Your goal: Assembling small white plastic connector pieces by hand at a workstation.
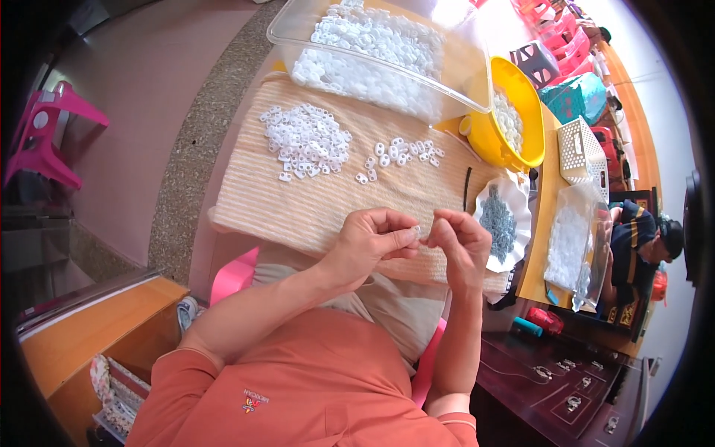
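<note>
My left hand [372, 242] and my right hand [460, 242] meet fingertip to fingertip over the near edge of a striped beige mat [313, 201]. Both pinch one small white plastic piece [417, 232] between thumbs and forefingers; most of it is hidden. Farther out on the mat lies a heap of small white plastic pieces [307, 140] and a looser scatter of the same pieces [398, 153]. A white scalloped dish [514, 195] holding small grey-blue rings [497, 222] sits just right of my right hand.
A clear plastic bin [447, 82] of white pieces stands at the far edge, a yellow bowl [532, 123] beside it. A white basket [581, 153] and a clear bag of white pieces [570, 242] lie to the right. Another person [640, 249] sits at right. A pink stool [45, 141] stands at left.
</note>
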A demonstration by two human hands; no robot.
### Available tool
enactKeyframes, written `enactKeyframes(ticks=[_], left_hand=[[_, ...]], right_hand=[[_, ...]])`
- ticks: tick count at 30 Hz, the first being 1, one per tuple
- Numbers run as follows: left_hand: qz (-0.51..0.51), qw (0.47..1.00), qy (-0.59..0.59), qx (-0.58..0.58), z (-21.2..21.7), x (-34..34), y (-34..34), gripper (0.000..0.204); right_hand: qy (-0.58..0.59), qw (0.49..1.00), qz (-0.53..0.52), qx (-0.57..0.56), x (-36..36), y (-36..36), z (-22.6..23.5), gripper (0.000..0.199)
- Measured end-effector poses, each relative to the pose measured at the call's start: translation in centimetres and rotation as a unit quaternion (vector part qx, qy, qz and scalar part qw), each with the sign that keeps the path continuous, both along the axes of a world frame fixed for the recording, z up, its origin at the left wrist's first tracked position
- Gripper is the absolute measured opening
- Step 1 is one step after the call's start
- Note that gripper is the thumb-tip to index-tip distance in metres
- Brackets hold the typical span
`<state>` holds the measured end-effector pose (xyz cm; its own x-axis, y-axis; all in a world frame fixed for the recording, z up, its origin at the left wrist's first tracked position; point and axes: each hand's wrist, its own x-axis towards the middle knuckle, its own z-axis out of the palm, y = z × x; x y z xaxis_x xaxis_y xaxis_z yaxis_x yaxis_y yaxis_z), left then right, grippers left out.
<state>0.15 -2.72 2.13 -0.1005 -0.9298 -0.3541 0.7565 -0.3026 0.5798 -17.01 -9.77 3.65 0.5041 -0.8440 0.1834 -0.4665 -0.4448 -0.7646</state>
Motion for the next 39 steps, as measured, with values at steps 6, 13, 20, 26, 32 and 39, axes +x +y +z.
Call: enactKeyframes(ticks=[6,13,20,26,32,39], left_hand=[[0.070,0.996,0.048,-0.015,0.2,0.9,-0.4,0.014],[0.103,0.993,0.059,-0.001,-0.1,1.4,-0.6,0.015],[0.105,0.993,0.058,-0.001,0.0,1.4,-0.8,0.014],[0.102,0.993,0.052,-0.004,-0.4,1.5,-0.7,0.014],[0.103,0.993,0.051,-0.001,-0.6,1.6,-0.7,0.014],[0.102,0.993,0.052,-0.001,-0.6,1.5,-0.9,0.013]], right_hand=[[0.019,0.998,-0.045,0.031,4.8,-4.4,-0.1,0.018],[0.123,0.984,-0.049,-0.123,7.7,-5.4,-1.6,0.022],[0.107,0.989,-0.033,-0.099,7.6,-6.2,-1.5,0.022],[0.130,0.991,-0.039,0.004,7.1,-5.5,-1.1,0.024],[0.165,0.979,-0.024,-0.114,5.7,-4.2,-0.3,0.021],[0.156,0.982,0.005,-0.109,5.1,-3.9,0.3,0.017]])
